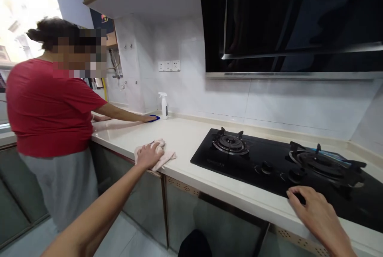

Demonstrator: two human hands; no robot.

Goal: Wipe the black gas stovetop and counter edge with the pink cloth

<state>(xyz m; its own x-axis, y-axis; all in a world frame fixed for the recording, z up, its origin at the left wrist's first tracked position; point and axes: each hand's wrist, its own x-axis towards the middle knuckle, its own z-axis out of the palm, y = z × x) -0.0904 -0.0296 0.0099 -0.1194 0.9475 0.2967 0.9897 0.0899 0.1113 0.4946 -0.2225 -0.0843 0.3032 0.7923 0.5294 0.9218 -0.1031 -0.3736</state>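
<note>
On the counter's front edge, my left hand [149,156] presses down on a crumpled pale pink cloth [168,157], its fingers bent over the fabric. My right hand [317,211] is at the front edge of the black gas cooktop [206,155], just below a control knob [297,174]. Its thumb and forefinger curl together in a loop, with nothing seen in them; the other fingertips are hidden. The cooktop carries a left burner [230,144] and a right burner [317,164].
To the left, a person in a red shirt [54,105] reaches over the white counter [185,137] with a hand on a blue cloth [154,118]. A white spray bottle [164,106] stands by the wall. The range hood [287,21] overhangs the cooktop.
</note>
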